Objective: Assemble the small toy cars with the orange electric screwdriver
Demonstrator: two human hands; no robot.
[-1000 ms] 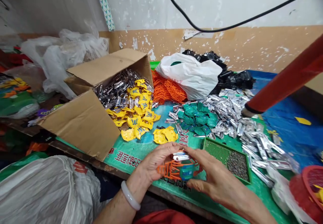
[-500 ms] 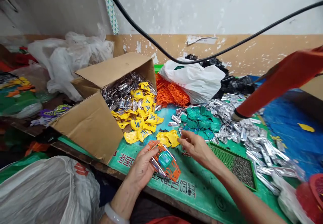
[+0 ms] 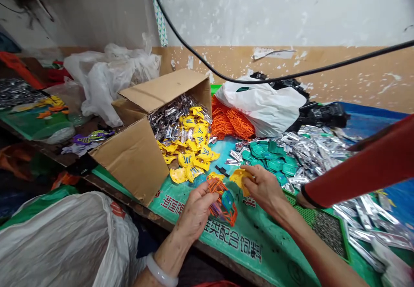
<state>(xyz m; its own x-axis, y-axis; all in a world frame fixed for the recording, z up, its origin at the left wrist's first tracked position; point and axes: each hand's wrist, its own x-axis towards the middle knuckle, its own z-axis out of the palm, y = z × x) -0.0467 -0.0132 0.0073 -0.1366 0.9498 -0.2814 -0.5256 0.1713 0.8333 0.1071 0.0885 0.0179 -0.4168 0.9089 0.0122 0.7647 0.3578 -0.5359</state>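
My left hand (image 3: 196, 211), with a pale bangle on its wrist, is closed on an orange lattice plastic part (image 3: 217, 186). A teal plastic piece (image 3: 227, 200) lies against that lattice, its lower part blurred. Between the thumb and fingers of my right hand (image 3: 267, 187) is a yellow plastic piece (image 3: 238, 177), held just right of the lattice. Another yellow piece (image 3: 216, 176) lies on the table behind my left fingers, near a small black part (image 3: 221, 170).
A tipped cardboard box (image 3: 134, 157) spills yellow and silvery parts. Behind the teal pile (image 3: 271, 157) are orange lattices (image 3: 231, 121) and a white bag (image 3: 261, 105). Another person's red sleeve (image 3: 359, 168) reaches over a green tray (image 3: 344, 231) of small metal bits. A black cable (image 3: 200, 58) hangs across.
My right hand has lifted a yellow piece off the table and brought it toward me. The lattice in my left hand has turned. The view has swung left, and the red sleeve is lower.
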